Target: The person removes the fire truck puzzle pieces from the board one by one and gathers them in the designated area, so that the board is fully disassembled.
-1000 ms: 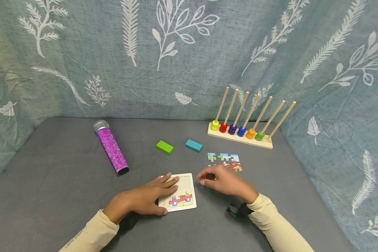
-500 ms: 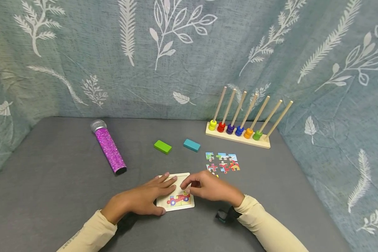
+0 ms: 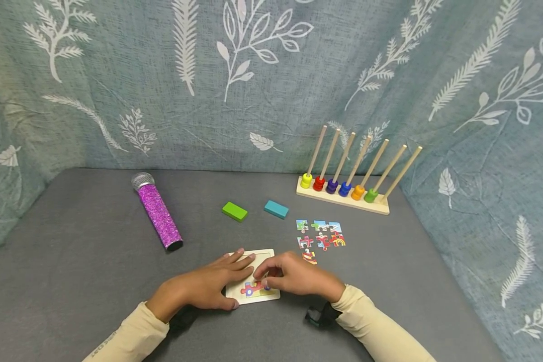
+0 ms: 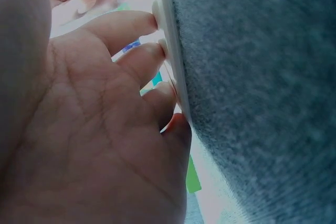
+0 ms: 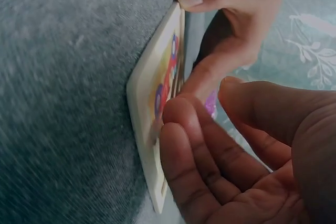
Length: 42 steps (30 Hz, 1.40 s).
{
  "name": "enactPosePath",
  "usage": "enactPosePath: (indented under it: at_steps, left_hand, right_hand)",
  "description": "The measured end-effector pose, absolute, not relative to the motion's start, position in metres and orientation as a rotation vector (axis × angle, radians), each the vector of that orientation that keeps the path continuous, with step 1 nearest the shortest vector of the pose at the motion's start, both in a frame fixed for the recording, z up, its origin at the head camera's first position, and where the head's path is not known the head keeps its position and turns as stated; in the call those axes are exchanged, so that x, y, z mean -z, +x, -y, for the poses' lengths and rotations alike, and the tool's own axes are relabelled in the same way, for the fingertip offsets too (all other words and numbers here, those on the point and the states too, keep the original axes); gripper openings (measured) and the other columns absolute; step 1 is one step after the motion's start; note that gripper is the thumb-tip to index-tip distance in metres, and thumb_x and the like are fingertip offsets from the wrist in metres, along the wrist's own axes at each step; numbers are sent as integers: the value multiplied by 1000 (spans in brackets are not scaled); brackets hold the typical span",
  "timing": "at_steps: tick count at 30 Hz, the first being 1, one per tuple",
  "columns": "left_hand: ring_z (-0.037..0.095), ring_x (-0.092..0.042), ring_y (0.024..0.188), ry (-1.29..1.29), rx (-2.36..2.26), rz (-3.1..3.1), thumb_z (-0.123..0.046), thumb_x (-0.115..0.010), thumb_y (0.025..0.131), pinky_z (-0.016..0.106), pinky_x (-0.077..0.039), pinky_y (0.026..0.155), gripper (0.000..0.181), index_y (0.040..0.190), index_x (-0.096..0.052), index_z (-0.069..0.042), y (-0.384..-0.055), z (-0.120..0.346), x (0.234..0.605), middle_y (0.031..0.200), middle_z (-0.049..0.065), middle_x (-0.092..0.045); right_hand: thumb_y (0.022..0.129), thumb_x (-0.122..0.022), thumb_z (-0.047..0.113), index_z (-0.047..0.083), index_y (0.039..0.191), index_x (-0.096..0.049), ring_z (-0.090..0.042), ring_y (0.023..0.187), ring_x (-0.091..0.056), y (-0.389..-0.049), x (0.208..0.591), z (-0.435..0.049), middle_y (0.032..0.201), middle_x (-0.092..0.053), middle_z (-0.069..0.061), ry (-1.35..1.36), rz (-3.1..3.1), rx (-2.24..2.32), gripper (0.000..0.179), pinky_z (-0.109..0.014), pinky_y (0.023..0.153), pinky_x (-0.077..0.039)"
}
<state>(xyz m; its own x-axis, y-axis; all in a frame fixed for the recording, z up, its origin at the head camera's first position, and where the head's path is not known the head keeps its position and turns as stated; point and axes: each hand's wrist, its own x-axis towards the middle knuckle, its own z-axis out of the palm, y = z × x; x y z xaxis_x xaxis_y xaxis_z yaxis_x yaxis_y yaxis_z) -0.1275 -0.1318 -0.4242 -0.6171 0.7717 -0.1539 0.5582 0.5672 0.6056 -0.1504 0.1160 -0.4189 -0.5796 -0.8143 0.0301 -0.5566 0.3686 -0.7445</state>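
A square wooden puzzle tray (image 3: 259, 252) lies on the table in front of me, with joined red-car puzzle pieces (image 3: 250, 289) in its lower part. My left hand (image 3: 212, 281) rests spread over the tray's left side, thumb at the near edge; in the left wrist view its fingertips (image 4: 157, 51) press along the board. Over the tray's right side is my right hand (image 3: 294, 274), fingers bent loosely. The right wrist view has its fingertips (image 5: 176, 135) right at the tray's face beside the pieces, the thumb standing apart and nothing between them.
Several loose puzzle pieces (image 3: 322, 240) lie right of the tray. Behind are a green block (image 3: 235, 211) and a blue block (image 3: 276, 209). A glittery purple microphone (image 3: 160, 213) lies at left; a wooden peg stacker with coloured rings (image 3: 344, 198) stands back right, before a patterned curtain (image 3: 271, 125).
My right hand has moved left from beside the tray to over its right side and the car pieces, uncovering more loose pieces. The left hand stays on the tray.
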Motion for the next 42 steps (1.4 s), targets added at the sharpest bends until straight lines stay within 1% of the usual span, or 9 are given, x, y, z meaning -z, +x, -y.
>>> enactPosePath:
  at_steps: [11, 19, 21, 26, 28, 31, 37, 40, 42]
  left_hand:
    - [32, -8, 147, 1072, -724, -2415, -21, -71, 83, 51, -11, 116, 71, 144, -43, 2, -126, 131, 423, 159, 8, -22]
    - [32, -7, 147, 1062, -733, -2415, -21, -72, 83, 51, -11, 116, 73, 146, -42, -2, -127, 131, 423, 159, 8, -22]
    - [32, -7, 147, 1069, -733, -2419, -21, -72, 83, 52, -11, 116, 73, 147, -41, -3, -127, 131, 424, 159, 8, -23]
    - [32, -8, 147, 1073, -736, -2412, -21, -71, 83, 52, -12, 116, 72, 146, -43, -2, -128, 131, 424, 159, 7, -23]
    - [31, -8, 147, 1068, -739, -2407, -21, -71, 83, 52, -12, 116, 72, 146, -43, -2, -128, 131, 425, 159, 6, -23]
    - [31, -8, 147, 1059, -743, -2400, -21, -72, 83, 52, -12, 116, 74, 147, -41, -5, -127, 130, 426, 159, 5, -23]
    - [31, -7, 147, 1038, -767, -2390, -20, -72, 82, 53, -11, 116, 77, 149, -38, -5, -126, 131, 427, 159, 6, -23]
    - [31, -7, 147, 1036, -772, -2387, -20, -72, 82, 52, -11, 116, 78, 150, -37, -5, -127, 131, 426, 159, 6, -22]
    - [31, -7, 147, 1033, -768, -2387, -21, -72, 82, 52, -11, 116, 79, 150, -36, -5, -127, 131, 426, 159, 5, -22]
  right_hand:
    - [91, -65, 3, 4, 103, -71, 3, 78, -57, -146, 420, -113, 95, -70, 1, -1211, -2290, 1006, 14, -17, 70, -50]
    - [93, -63, 3, 3, 112, -67, -1, 88, -62, -146, 421, -112, 104, -68, -4, -1142, -2241, 1083, 19, -19, 77, -52]
    - [93, -63, 3, 3, 113, -67, -1, 87, -60, -146, 419, -111, 105, -67, -5, -1151, -2230, 1074, 21, -19, 77, -52]
    - [93, -64, 3, 4, 112, -69, 1, 81, -53, -147, 418, -110, 103, -64, -3, -1276, -2251, 973, 20, -18, 72, -49]
    - [92, -65, 3, 4, 112, -70, 1, 81, -51, -147, 419, -109, 102, -63, -2, -1314, -2270, 937, 20, -18, 73, -48]
    - [90, -67, 3, 4, 113, -70, 0, 81, -51, -146, 421, -107, 102, -63, -2, -1321, -2297, 908, 23, -17, 74, -47]
    - [87, -69, 0, 7, 111, -69, -1, 77, -50, -145, 420, -105, 97, -60, 2, -1327, -2307, 883, 24, -16, 71, -45]
    - [87, -68, -2, 8, 109, -68, 0, 77, -49, -145, 419, -104, 96, -60, 5, -1321, -2292, 874, 24, -15, 70, -44]
    - [88, -66, -2, 9, 109, -67, 2, 74, -48, -145, 418, -102, 91, -60, 6, -1319, -2286, 862, 24, -15, 69, -44]
